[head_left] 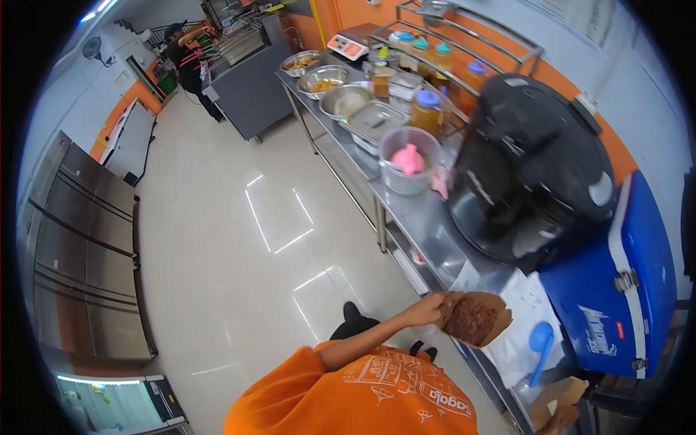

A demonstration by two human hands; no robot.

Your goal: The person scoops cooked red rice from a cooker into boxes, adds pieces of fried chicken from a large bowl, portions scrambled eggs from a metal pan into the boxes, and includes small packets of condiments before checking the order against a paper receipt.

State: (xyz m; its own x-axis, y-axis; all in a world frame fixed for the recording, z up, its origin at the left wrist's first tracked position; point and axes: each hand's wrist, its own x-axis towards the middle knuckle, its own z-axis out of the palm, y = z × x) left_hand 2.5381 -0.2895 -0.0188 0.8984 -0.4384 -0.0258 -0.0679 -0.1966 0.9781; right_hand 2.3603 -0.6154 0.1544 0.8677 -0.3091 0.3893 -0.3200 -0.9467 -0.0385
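Observation:
My left hand (427, 310) grips the near edge of an open brown paper food box (498, 326) filled with dark reddish-brown grains (471, 322), held tilted over the table's edge. At the lower right, my right hand (553, 425) shows only partly, with its fingers on a second open brown paper box (563, 399). Between the two boxes a blue plastic rice scoop (539, 348) lies on a white cloth or paper sheet (516, 326).
A steel table (413, 212) runs along the wall, holding a large black cooker (538, 168), a clear tub (409, 163), steel bowls (346, 102) and sauce bottles (426, 111). A blue cooler box (614, 310) stands at right. Another person (187, 65) works farther off.

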